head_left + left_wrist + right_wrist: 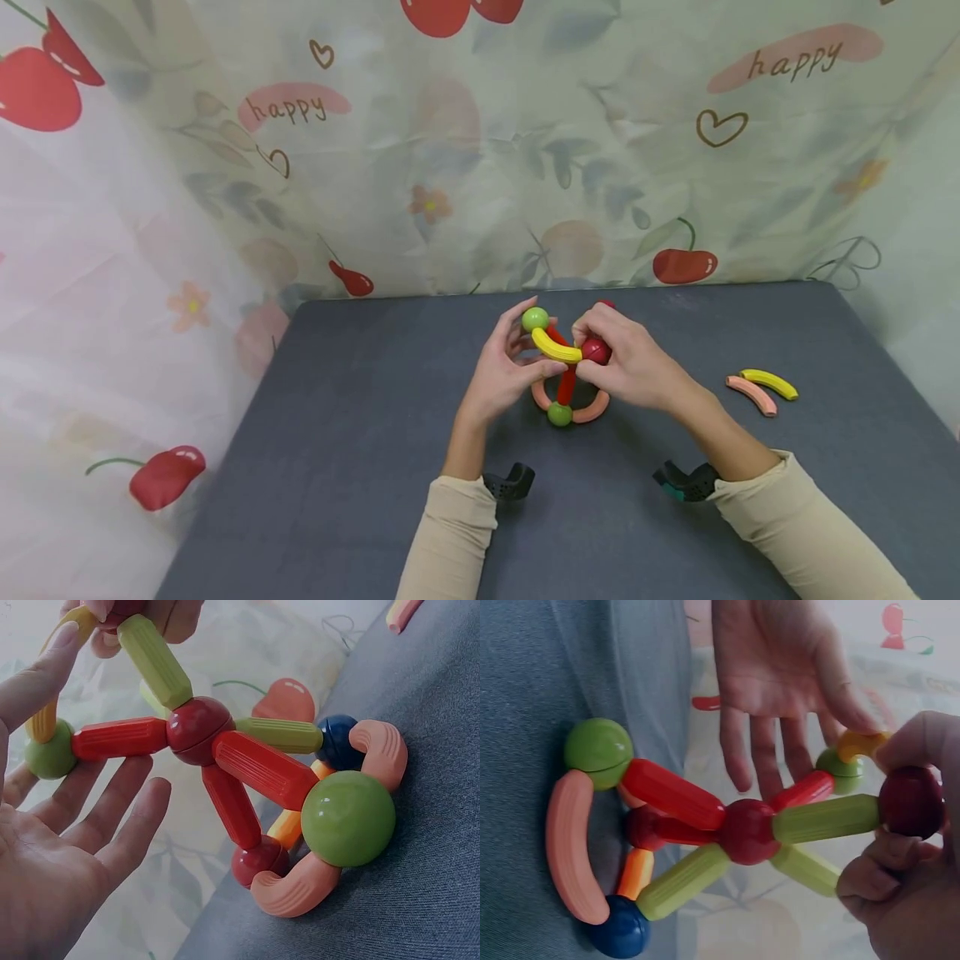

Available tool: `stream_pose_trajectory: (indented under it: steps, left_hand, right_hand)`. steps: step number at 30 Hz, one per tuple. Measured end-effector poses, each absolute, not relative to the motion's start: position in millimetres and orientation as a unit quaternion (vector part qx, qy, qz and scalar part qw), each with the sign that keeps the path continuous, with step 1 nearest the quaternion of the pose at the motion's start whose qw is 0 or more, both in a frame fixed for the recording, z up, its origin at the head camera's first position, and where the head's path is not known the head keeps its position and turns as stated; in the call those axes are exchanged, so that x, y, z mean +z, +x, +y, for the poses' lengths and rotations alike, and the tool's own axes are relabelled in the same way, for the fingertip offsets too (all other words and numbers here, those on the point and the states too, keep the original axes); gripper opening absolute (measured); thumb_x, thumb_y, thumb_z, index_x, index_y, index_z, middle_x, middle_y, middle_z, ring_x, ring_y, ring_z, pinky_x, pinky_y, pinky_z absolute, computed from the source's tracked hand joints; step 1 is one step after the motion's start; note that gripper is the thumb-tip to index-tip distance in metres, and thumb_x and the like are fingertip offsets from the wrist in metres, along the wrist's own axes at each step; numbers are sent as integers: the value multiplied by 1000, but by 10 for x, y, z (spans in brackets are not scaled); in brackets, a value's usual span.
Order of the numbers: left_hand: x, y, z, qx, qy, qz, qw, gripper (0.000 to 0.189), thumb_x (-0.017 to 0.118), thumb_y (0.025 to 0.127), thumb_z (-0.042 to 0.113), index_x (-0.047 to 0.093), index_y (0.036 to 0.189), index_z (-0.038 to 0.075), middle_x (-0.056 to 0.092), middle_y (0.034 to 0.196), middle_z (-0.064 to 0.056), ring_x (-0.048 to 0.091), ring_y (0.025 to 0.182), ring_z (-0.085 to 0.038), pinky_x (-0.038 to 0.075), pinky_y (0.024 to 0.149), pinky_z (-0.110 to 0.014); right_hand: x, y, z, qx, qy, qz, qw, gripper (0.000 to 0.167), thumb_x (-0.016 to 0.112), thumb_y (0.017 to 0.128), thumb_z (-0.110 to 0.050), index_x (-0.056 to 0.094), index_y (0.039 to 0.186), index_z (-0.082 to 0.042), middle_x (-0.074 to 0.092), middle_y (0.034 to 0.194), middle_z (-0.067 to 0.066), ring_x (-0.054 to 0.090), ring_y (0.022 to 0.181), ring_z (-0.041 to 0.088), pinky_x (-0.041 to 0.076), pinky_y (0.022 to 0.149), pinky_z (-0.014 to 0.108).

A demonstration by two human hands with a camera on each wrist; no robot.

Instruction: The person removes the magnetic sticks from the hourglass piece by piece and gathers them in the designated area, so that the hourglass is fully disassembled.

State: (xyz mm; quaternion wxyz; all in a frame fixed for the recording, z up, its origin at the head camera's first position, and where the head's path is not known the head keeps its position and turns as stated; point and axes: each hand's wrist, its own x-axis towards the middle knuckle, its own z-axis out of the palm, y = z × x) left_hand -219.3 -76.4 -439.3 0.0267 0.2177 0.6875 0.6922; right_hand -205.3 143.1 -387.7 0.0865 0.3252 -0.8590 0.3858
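Note:
A toy structure of magnetic rods and balls stands on the table, a red ball (199,729) at its centre joining red and light green rods. My left hand (504,371) has its thumb on a yellow curved rod (555,345), its fingers behind the green ball (535,318) and a red rod (120,739). Opposite it, my right hand (633,354) pinches a dark red ball (912,801) at the end of a light green rod (826,816). The yellow rod's end meets that ball. Below, peach curved rods (296,889) link a green ball (348,818) and a blue ball (619,928).
To the right on the dark grey table (337,467) lie a loose peach curved rod (752,395) and a yellow one (769,383), close together. A patterned curtain (450,150) hangs behind the table's far edge.

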Motion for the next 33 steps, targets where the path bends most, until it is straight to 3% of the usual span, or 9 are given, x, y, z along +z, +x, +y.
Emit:
stream_pose_trajectory:
  steps: [4,12,16,20,23,28,33]
  left_hand:
    - [-4386,-2190,-763,692,218,688,24,84,80,88,9,36,154,35,62,143,-6,62,117,-25,53,106,-49]
    - [-4407,-2195,-775,699,210,684,23,84,79,89,10,32,156,30,59,146,-9,63,119,-26,54,105,-47]
    - [-4419,-2196,-773,699,211,683,24,82,78,90,14,32,156,31,59,146,-10,63,120,-28,56,103,-41]
    - [-4420,-2198,-767,697,212,684,23,78,77,92,18,34,155,34,60,145,-8,64,119,-26,57,100,-33]
    - [-4414,-2200,-772,697,211,685,23,76,76,93,18,35,155,35,61,145,-6,65,118,-23,58,98,-30]
    - [-4411,-2206,-793,690,208,693,17,72,73,95,16,38,154,37,62,144,-2,65,117,-23,57,98,-29]
    - [-4426,-2211,-804,683,215,698,10,71,71,96,15,37,155,36,62,145,-4,65,118,-27,55,100,-29]
  right_hand:
    - [-3926,-2065,1387,398,318,-854,105,24,65,79,2,55,93,-14,50,91,-2,47,77,12,45,58,24]
    - [-3987,-2073,1349,436,284,-849,92,14,59,83,2,54,87,-12,48,87,0,46,73,14,42,58,25]
    - [-3961,-2051,1427,484,242,-839,54,14,60,89,2,51,94,-7,47,90,5,46,62,15,43,52,25]
    - [-3880,-2080,1597,524,182,-832,22,13,57,96,-4,48,105,-4,42,78,4,38,52,17,38,50,28]
    - [-3837,-2201,1748,526,154,-836,17,18,53,100,-9,49,116,-2,44,81,4,42,61,17,39,57,28]
    - [-3988,-2663,1966,452,140,-880,41,33,58,102,-20,58,131,-3,49,114,12,48,90,22,45,68,25]
    - [-4296,-3089,2106,361,106,-925,54,46,67,98,-15,56,138,5,52,126,28,48,109,40,52,85,45]
